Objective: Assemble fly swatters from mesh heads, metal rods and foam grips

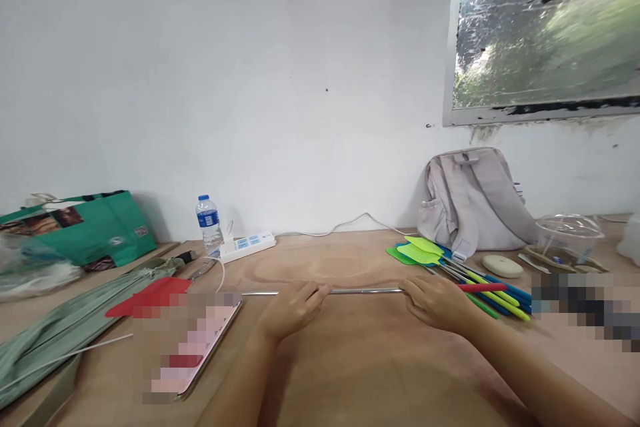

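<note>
Both hands grip a telescopic fly swatter (367, 291) with a thin silver rod, held level across the table. Its red handle (483, 287) sticks out past my right hand on the right. On the left the rod runs behind a pixelated phone-like slab, and the red swatter head (153, 295) shows beyond it. My left hand (299, 303) is closed round the rod left of centre. Farther right, my right hand (430, 300) is closed on the rod near the handle. Beside it lies a pile of fly swatters (423, 251) with green, yellow and blue parts.
A pinkish slab (210, 340), partly pixelated, stands at the left front. Behind are a water bottle (208, 223), a power strip (249, 247) and a green bag (100, 233). A backpack (475, 200), a round pale disc (503, 265) and a clear plastic bowl (570, 237) stand right.
</note>
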The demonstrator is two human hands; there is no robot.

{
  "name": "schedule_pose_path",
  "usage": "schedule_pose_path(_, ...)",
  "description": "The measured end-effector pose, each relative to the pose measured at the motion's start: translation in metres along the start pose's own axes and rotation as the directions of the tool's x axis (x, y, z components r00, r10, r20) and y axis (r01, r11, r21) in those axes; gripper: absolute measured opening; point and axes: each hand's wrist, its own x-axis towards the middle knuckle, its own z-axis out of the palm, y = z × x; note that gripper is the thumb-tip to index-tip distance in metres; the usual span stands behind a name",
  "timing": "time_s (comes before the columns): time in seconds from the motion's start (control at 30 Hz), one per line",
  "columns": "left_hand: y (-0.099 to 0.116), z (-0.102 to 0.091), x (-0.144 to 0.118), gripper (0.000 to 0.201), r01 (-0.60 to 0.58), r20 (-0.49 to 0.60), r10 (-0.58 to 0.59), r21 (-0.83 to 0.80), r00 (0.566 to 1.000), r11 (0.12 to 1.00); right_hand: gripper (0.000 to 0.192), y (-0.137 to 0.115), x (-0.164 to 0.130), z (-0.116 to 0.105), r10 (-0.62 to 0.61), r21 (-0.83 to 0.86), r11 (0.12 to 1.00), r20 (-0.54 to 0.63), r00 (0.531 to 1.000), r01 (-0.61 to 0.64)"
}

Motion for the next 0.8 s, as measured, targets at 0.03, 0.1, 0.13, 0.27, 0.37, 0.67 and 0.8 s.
schedule_pose_path(0.03,-0.001,-0.001,0.0,0.022,-0.004,0.0,0.004,0.0,1.0,1.0,0.011,0.0,0.0,0.001,-0.001,0.008,1.0,0.006,1.0,0.001)
schedule_pose_path(0.1,-0.004,-0.003,-0.002,0.021,-0.011,0.007,0.011,-0.005,1.0,1.0,0.013,-0.001,-0.001,0.004,-0.005,0.035,0.999,0.016,1.0,0.005)
schedule_pose_path(0.13,-0.006,-0.003,-0.002,0.021,-0.015,0.018,0.015,-0.008,1.0,1.0,0.015,-0.001,-0.002,0.005,-0.01,0.052,0.999,0.022,1.0,0.009)
schedule_pose_path(0.27,-0.009,-0.004,-0.006,0.022,-0.026,0.052,0.026,-0.005,0.998,1.0,0.021,0.001,-0.005,0.009,-0.015,0.116,0.993,0.028,0.999,0.011)
schedule_pose_path(0.37,-0.01,-0.003,-0.009,0.023,-0.018,0.054,0.018,-0.006,0.998,1.0,0.023,0.002,-0.007,0.011,-0.011,0.129,0.992,0.031,0.999,0.007)
schedule_pose_path(0.67,-0.014,0.002,-0.015,0.024,-0.008,0.069,0.009,-0.018,0.998,1.0,0.021,0.006,-0.006,0.006,-0.042,0.108,0.993,0.022,0.999,0.039)
schedule_pose_path(0.8,-0.017,0.001,-0.016,0.028,-0.014,0.081,0.018,-0.042,0.997,0.999,0.019,0.009,-0.004,0.001,-0.057,0.067,0.996,-0.019,0.998,0.058)
